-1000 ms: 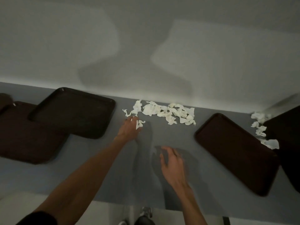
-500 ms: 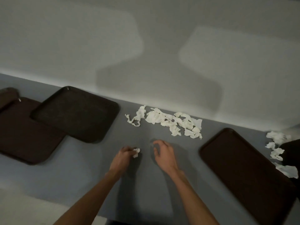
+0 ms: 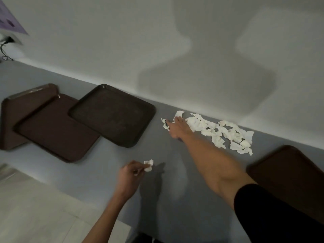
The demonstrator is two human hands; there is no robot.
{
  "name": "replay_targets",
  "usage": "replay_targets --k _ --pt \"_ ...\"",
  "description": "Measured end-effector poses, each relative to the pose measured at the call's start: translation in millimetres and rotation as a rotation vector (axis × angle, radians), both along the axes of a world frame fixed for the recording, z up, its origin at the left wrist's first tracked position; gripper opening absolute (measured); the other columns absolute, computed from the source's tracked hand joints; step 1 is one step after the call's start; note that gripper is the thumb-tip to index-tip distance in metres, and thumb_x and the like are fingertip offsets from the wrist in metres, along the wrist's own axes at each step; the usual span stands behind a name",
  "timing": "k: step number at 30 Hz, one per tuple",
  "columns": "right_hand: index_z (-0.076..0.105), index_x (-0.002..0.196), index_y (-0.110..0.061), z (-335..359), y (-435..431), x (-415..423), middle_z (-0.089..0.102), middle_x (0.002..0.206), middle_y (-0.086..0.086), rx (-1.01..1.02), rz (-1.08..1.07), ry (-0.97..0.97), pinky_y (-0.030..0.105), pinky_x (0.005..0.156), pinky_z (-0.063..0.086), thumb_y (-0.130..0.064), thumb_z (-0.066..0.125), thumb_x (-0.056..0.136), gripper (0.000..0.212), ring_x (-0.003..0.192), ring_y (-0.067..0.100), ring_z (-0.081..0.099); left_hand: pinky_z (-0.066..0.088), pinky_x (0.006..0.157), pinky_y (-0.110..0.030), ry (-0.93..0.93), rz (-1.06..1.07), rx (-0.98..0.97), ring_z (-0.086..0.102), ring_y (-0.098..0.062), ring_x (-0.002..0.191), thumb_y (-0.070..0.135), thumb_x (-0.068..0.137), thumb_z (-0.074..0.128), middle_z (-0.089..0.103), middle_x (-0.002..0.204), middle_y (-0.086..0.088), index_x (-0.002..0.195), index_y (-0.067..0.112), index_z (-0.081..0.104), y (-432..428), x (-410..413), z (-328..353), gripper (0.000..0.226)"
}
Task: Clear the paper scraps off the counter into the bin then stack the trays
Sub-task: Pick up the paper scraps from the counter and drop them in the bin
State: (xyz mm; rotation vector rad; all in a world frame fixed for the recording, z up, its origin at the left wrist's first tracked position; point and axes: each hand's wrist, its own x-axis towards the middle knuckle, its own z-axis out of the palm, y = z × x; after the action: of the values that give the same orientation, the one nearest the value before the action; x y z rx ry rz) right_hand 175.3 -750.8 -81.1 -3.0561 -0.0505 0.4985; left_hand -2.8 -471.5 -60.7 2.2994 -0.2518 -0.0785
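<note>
A heap of torn white paper scraps [image 3: 222,133] lies on the grey counter [image 3: 91,172] near the back wall. My right hand [image 3: 177,128] reaches out flat onto the left end of the heap, fingers spread over the scraps. My left hand [image 3: 130,174] hovers nearer me and pinches a small crumpled scrap [image 3: 148,165] in its fingertips. Three dark brown trays overlap at the left: a nearly black one [image 3: 114,114], a middle one [image 3: 56,130] and a far-left one [image 3: 19,109]. Another brown tray [image 3: 287,172] lies at the right, partly behind my right arm.
The counter's front edge runs diagonally at the lower left, with pale floor [image 3: 35,213] beyond it. A cable and a wall socket [image 3: 7,42] sit at the far upper left. The bin is out of view.
My right hand has gone from mid-counter forward onto the scrap heap. My left hand has stayed near me with its small scrap. The view has swung left, showing a third tray.
</note>
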Motion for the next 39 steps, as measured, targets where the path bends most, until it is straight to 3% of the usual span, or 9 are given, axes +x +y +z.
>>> replay_targets --k 5,11,14,18,22,25,30,33,39 --pt "0.058 0.138 -0.012 -9 32 -56 0.064 0.127 0.01 -0.026 0.092 -0.271 0.038 0.091 0.055 -0.007 0.045 0.104 0.037 0.122 0.028 0.063 0.054 0.074 -0.021 -0.019 0.044 -0.036 0.069 -0.003 0.082 0.009 0.085 0.081 0.072 0.096 0.016 0.102 0.035 0.082 9 -9 13 0.031" --pt "0.08 0.077 -0.026 -10 36 -143 0.07 0.074 -0.005 0.212 -0.254 -0.072 0.022 0.054 0.054 -0.019 0.085 0.073 0.009 0.064 0.007 0.07 0.058 0.082 -0.029 0.082 0.011 -0.086 0.069 -0.002 0.094 0.011 0.094 0.068 0.073 0.105 0.021 0.104 0.041 0.08 10 -21 25 0.034" --pt "0.08 0.088 -0.026 -4 31 -187 0.074 0.084 -0.003 0.35 -0.442 -0.134 0.026 0.067 0.05 -0.004 0.067 0.084 0.025 0.076 0.016 0.07 0.06 0.085 -0.031 0.131 0.01 -0.226 0.072 0.001 0.094 0.009 0.093 0.072 0.077 0.103 0.019 0.102 0.038 0.082 6 -28 35 0.032" --pt "0.082 0.082 -0.025 19 32 -252 0.071 0.066 -0.02 0.765 -0.779 -0.421 0.011 0.069 0.049 0.005 0.067 0.087 0.034 0.065 -0.004 0.067 0.059 0.096 -0.031 0.207 -0.078 -0.391 0.071 -0.002 0.108 0.013 0.091 0.077 0.078 0.109 0.016 0.103 0.031 0.083 4 -39 53 0.022" --pt "0.084 0.085 -0.026 50 40 -328 0.079 0.082 -0.019 0.961 -1.023 -0.583 0.037 0.085 0.064 0.005 0.069 0.089 0.035 0.08 0.003 0.077 0.054 0.101 -0.03 0.291 -0.259 -0.525 0.066 -0.007 0.122 0.01 0.093 0.074 0.076 0.118 0.008 0.108 0.022 0.082 -2 -60 71 0.02" --pt "0.086 0.09 -0.022 70 47 -388 0.081 0.089 -0.013 1.036 -1.128 -0.723 0.042 0.091 0.062 0.004 0.07 0.09 0.031 0.088 0.008 0.078 0.058 0.095 -0.033 0.335 -0.354 -0.585 0.067 -0.013 0.122 0.004 0.094 0.072 0.076 0.119 0.0 0.108 0.01 0.081 -11 -80 72 0.017" --pt "0.086 0.091 -0.035 91 61 -503 0.08 0.098 -0.019 1.023 -1.356 -0.855 0.041 0.097 0.06 -0.012 0.066 0.092 0.029 0.1 0.002 0.075 0.063 0.083 -0.038 0.45 -0.468 -0.591 0.076 -0.033 0.093 -0.006 0.091 0.07 0.079 0.108 -0.008 0.097 -0.001 0.078 -40 -140 68 0.011" --pt "0.086 0.096 -0.033 101 67 -574 0.08 0.105 -0.018 1.042 -1.438 -0.919 0.041 0.101 0.058 -0.014 0.065 0.092 0.028 0.105 0.003 0.074 0.06 0.091 -0.039 0.5 -0.576 -0.494 0.077 -0.021 0.097 0.001 0.091 0.074 0.08 0.103 -0.001 0.096 0.007 0.08 -66 -187 65 0.01" --pt "0.084 0.107 -0.028 95 65 -729 0.077 0.114 -0.021 0.824 -1.572 -0.972 0.008 0.09 0.05 -0.014 0.079 0.088 0.025 0.099 -0.014 0.068 0.055 0.086 -0.017 0.569 -0.85 -0.318 0.074 -0.016 0.104 -0.001 0.086 0.078 0.08 0.105 0.001 0.099 0.014 0.081 -125 -308 59 0.019"
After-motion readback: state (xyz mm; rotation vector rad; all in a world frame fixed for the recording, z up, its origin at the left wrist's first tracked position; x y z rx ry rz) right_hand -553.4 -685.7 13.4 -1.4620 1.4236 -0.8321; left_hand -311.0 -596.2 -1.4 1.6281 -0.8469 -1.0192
